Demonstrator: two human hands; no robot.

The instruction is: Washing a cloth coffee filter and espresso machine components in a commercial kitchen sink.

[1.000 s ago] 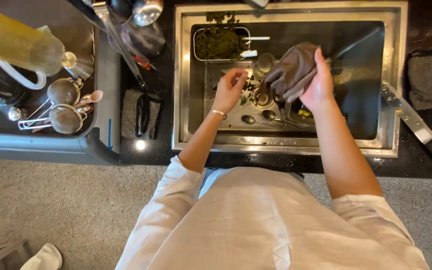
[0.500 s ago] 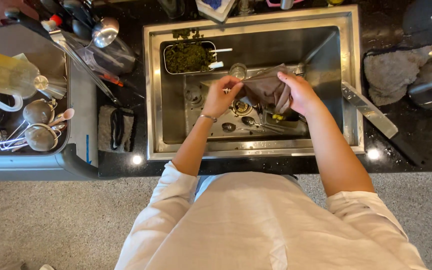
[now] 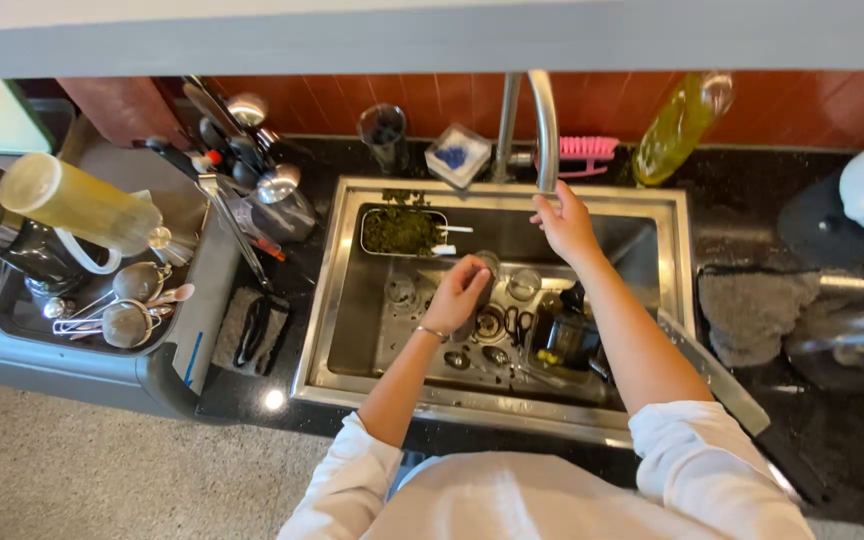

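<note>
I lean over a steel sink [image 3: 330, 300] full of small dishes. My left hand [image 3: 455, 292] is low in the basin, its fingers closed around a small clear glass [image 3: 489, 264]. My right hand [image 3: 564, 225] is raised to the back of the sink and grips the end of the curved tap spout [image 3: 544, 130]. Below it a dark cloth [image 3: 564, 335] lies in the basin over some dishes. A second glass [image 3: 524, 284] and black-handled scissors [image 3: 518, 322] lie between my hands. A wire basket of green scraps [image 3: 402, 230] hangs at the basin's back left.
A grey drying rack [image 3: 167, 370] on the left holds a yellowish bottle [image 3: 77, 205], strainers [image 3: 132, 300] and utensils [image 3: 242, 150]. Behind the sink stand a dark cup [image 3: 384, 130], a sponge dish [image 3: 457, 155], a pink brush [image 3: 588, 148] and an oil bottle [image 3: 677, 125]. A grey cloth [image 3: 752, 315] lies on the right counter.
My right hand let go of the dark cloth and rose to the tap spout. My left hand stays low in the sink. The view has tilted up towards the wall.
</note>
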